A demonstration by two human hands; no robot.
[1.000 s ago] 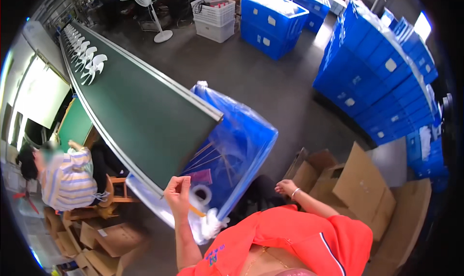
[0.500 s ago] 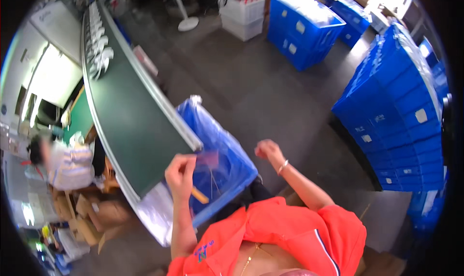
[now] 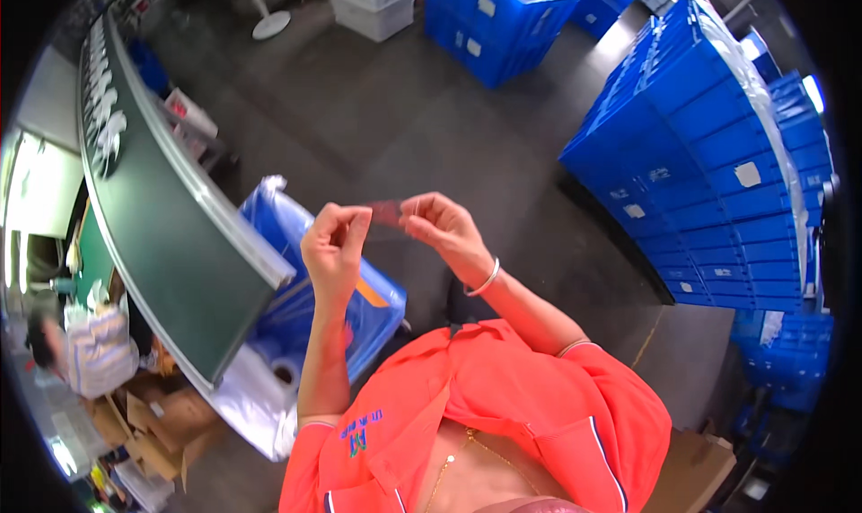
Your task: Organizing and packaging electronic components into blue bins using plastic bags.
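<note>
Out in front of my chest, my left hand (image 3: pixel 332 253) is closed in a pinch on one end of a small, flat, reddish see-through piece (image 3: pixel 386 212). At its other end the fingers of my right hand (image 3: pixel 446 232) are pinched together, with a thin pale line, perhaps a thread, at their tips. The piece's exact kind is too blurred to name. An orange-yellow strip (image 3: pixel 370 292) shows beside my left wrist; whether the hand holds it, I cannot tell. Below my left hand stands a blue bin (image 3: pixel 382 320) with a clear plastic liner.
A dark green conveyor belt (image 3: pixel 171 244) runs along the left, with white curved parts (image 3: pixel 108 127) at its far end. Stacked blue crates (image 3: pixel 691 172) stand at right, a blue tub (image 3: pixel 494 28) ahead. A seated person (image 3: pixel 94 347) is beyond the belt, near open cardboard boxes (image 3: pixel 157 428).
My right hand has come in to meet the left at the reddish piece. Both hands are now raised farther forward, and the view has shifted to the right.
</note>
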